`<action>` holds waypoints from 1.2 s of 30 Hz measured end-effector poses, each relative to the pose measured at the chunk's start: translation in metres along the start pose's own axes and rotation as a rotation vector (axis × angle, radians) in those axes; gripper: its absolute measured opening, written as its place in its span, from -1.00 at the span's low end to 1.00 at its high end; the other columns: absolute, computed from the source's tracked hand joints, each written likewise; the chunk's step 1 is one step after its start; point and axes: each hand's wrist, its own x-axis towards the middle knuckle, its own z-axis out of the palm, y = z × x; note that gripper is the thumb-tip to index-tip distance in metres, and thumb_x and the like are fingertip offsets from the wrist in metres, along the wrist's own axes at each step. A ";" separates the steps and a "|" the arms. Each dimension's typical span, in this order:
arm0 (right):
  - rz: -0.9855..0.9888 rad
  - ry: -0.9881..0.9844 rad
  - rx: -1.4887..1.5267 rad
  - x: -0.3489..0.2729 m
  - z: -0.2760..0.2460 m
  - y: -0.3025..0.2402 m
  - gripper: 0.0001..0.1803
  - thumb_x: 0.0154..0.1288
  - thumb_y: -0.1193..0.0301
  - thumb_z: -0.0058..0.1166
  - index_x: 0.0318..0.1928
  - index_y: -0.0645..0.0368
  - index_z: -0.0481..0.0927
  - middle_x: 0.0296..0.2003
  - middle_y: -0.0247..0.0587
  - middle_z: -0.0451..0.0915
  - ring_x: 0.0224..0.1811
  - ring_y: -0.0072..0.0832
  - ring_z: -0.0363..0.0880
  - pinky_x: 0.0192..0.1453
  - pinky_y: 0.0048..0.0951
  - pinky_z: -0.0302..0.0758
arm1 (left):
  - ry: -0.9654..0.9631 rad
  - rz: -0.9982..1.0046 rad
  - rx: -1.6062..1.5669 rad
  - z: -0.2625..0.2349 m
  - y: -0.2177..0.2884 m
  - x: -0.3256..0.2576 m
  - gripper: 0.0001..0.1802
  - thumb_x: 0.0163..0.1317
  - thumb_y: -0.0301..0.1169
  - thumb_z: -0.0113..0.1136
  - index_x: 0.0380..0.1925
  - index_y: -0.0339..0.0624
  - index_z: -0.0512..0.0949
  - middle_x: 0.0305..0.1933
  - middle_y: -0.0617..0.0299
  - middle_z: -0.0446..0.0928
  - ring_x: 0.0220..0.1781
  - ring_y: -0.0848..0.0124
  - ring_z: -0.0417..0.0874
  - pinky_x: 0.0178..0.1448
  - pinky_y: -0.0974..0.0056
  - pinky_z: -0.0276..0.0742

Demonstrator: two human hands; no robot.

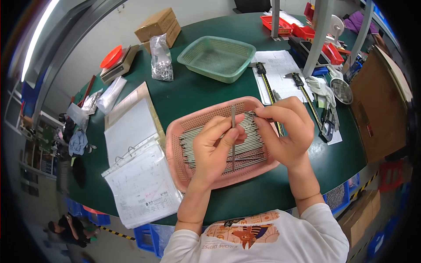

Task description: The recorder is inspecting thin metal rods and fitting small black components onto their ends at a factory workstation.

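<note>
My left hand is closed on a thin metal rod, pinched between thumb and fingers and pointing away from me. Beside it, my right hand pinches a small dark metal piece at its fingertips; its exact kind is too small to make out. Both hands are over a pink perforated plastic basket. Many similar metal rods lie in it, mostly side by side, and my hands cover part of them.
An open ring binder lies left of the basket. Beyond stand a green basket, a bag of small metal parts and a cardboard box. Calipers rest on papers to the right, near a grey post and gloves.
</note>
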 end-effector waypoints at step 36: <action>-0.039 -0.104 -0.094 -0.001 0.000 0.003 -0.87 0.00 0.41 0.23 -0.50 0.15 0.54 -0.60 -0.28 0.46 -0.62 -0.40 0.41 -0.57 -0.45 0.30 | 0.008 0.198 0.407 0.005 0.011 -0.004 -0.80 0.20 -0.60 0.10 -0.17 -0.46 0.54 -0.32 0.20 0.47 -0.39 0.51 0.55 -0.31 0.47 0.51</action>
